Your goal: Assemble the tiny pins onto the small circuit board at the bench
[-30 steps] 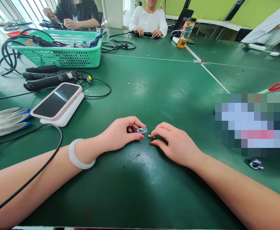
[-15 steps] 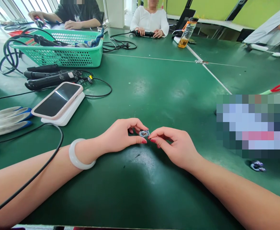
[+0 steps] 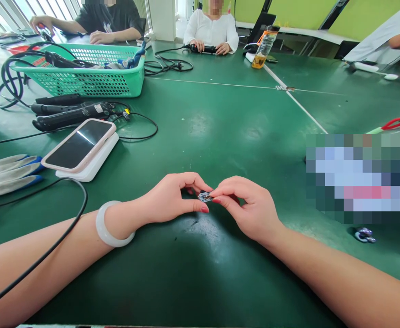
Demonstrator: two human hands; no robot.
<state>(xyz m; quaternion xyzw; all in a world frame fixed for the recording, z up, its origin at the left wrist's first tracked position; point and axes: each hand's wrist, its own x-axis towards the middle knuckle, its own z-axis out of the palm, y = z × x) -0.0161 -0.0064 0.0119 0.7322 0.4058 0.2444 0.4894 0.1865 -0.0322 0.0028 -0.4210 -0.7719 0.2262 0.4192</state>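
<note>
A small rectangular piece that looks like a circuit board (image 3: 205,197), pale with dark markings, is held just above the green table. My left hand (image 3: 168,198), with a white bangle behind its wrist, grips the board between thumb and fingers at its far and near edges. From the other side, my right hand (image 3: 246,202) pinches the board's right end with thumb and forefinger. The fingertips of both hands nearly meet and hide part of the board.
Left on the table (image 3: 200,150) lie a phone (image 3: 80,145) on a white box, a glove (image 3: 8,175), and black corded tools (image 3: 73,114). Behind stands a green basket (image 3: 90,82). A cable (image 3: 59,239) crosses my left forearm. Right is a small shiny object (image 3: 364,235). Several people sit around.
My right fingers have moved left onto the board's right end, and the board has tilted slightly. The view has shifted a little.
</note>
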